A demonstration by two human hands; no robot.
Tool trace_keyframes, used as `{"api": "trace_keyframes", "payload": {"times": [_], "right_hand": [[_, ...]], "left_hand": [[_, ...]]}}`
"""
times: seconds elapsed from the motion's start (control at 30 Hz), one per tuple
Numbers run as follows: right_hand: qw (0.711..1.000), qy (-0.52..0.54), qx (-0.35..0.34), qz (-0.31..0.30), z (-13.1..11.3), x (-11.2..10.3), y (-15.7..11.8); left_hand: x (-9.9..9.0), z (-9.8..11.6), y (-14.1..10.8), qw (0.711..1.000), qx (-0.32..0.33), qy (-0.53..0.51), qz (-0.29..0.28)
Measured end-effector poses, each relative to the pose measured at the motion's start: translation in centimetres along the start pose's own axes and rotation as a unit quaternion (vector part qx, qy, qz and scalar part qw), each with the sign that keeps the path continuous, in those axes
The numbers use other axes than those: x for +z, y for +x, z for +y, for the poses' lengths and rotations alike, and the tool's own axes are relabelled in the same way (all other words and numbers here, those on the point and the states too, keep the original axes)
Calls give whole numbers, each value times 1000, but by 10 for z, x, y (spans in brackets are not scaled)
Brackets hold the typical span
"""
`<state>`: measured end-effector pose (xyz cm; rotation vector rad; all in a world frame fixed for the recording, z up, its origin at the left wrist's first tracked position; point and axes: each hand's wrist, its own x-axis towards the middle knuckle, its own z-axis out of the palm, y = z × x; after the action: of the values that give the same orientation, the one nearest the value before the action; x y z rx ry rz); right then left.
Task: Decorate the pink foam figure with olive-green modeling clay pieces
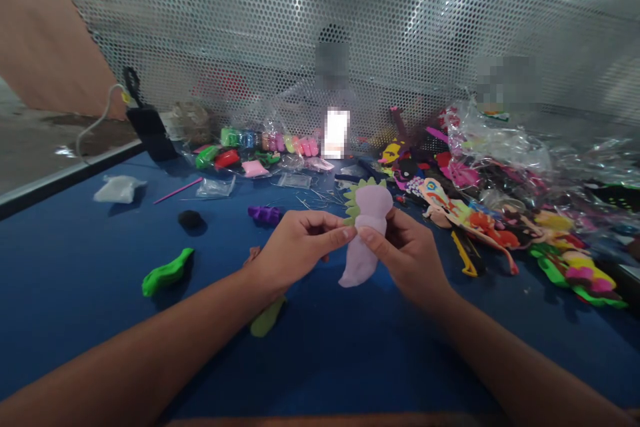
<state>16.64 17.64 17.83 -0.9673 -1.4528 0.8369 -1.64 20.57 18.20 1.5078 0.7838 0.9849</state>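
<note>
- Clear bags (273, 121): located at the rear of the worktop (320, 360), left of centre; green, blue and pink pieces show in or behind the film.
- Pink packet (255, 169): lies in front of the clear bags; contents appear pink.
- White packet (119, 189): lies at the left; contents appear white.
- Small clear bag (216, 187): lies flat between the purple stick (178, 190) and the flat clear packet (295, 180); contents cannot be identified.
- Clear wrapping (505, 133): heaped at the rear right, behind and partly over multicoloured pieces; the enclosed items cannot be separated by eye.
- Left hand (293, 247): nearly closed; thumb and fingers pinch the green spiked strip (351, 203) at its lower end.
- Right hand (413, 253): partly closed; thumb rests on the front face of the lilac figure (367, 253), fingers curl behind it.
- Lilac figure: held above the worktop between both hands, roughly upright, rounded end at top, narrow end pointing down and left. The green spiked strip runs along its upper left edge.
- Adjacent items, left side: purple piece (265, 215), black lump (190, 219), bright green piece (167, 272). Olive piece (268, 317): positioned just beside the left forearm.
- Yellow cutter (466, 253): lies to the right of the right hand.
</note>
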Motion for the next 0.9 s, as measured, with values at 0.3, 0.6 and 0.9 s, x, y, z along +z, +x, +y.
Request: {"api": "trace_keyframes", "payload": {"times": [0.3, 0.6, 0.9], "right_hand": [[1000, -10, 2, -13, 1, 1, -2], [997, -72, -16, -1, 6, 1, -5], [998, -57, -18, -25, 6, 1, -6]], "left_hand": [[0, 4, 0, 1000, 12, -18, 2], [3, 5, -1, 999, 17, -25, 15], [2, 0, 0, 999, 26, -43, -16]]}}
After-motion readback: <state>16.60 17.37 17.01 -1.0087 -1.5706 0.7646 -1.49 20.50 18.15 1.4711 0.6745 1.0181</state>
